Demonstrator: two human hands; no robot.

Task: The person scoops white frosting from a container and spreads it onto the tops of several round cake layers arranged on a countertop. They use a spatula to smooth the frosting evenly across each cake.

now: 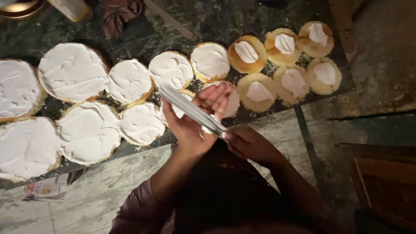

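A: Where do the hands sit?

B: Both are near the middle, over the near edge of the dark stone slab [208, 19]. The left hand [195, 119] comes up from a mauve sleeve [138, 208], palm turned up, fingers curled loosely together toward the far side. The right hand [249, 145] lies just to its right, lower and nearer, wrist bent inward.

A: What are they holding?

B: A long metal palette knife [190, 110]. The right hand's fingers are pinched round its handle end; I cannot tell exactly how the thumb sits. The blade runs up and to the left across the left palm, touching it, its tip ending over the frosted cakes.

A: And the cakes?

B: Round sponge layers cover the slab. Those on the left [71, 71] are spread fully with white cream, large ones far left, smaller ones toward the middle. On the right, six small golden sponges [323, 76] each carry only a dab of cream. One small cake [232, 104] is partly hidden behind the left fingers.

A: Anything else?

B: Folded newspaper [45, 188] lies under the slab's near left edge.
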